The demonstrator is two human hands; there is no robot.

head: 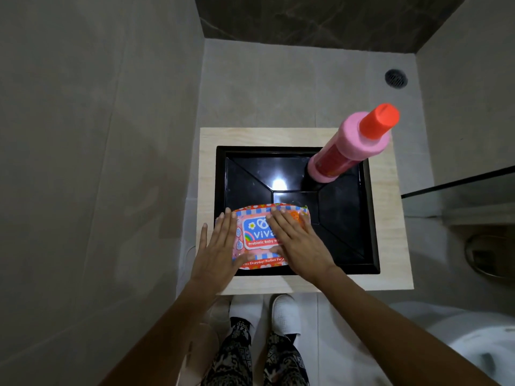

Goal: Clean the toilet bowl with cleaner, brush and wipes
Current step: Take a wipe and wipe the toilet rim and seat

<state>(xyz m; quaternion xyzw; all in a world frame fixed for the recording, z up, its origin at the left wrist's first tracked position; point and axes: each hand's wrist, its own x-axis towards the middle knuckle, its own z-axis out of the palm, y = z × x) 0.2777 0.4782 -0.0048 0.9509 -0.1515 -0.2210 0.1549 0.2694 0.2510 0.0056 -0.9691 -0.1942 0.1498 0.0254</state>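
Note:
A pink and orange pack of baby wipes (257,235) lies at the near left of a black tray (345,218). My left hand (220,252) rests flat on the pack's left end, fingers straight and spread. My right hand (298,246) lies flat across its right half. Neither hand curls around the pack. A pink cleaner bottle (354,146) with a red cap stands upright in the tray's far right corner. The white toilet bowl (479,349) shows at the bottom right, blurred. No brush is in view.
The tray sits in a pale wooden stand (390,232) against the grey wall on the left. A floor drain (395,78) lies far right, with a glass partition edge (457,185) and a round metal object (490,254) to the right. My white slippers (284,310) stand just before the stand.

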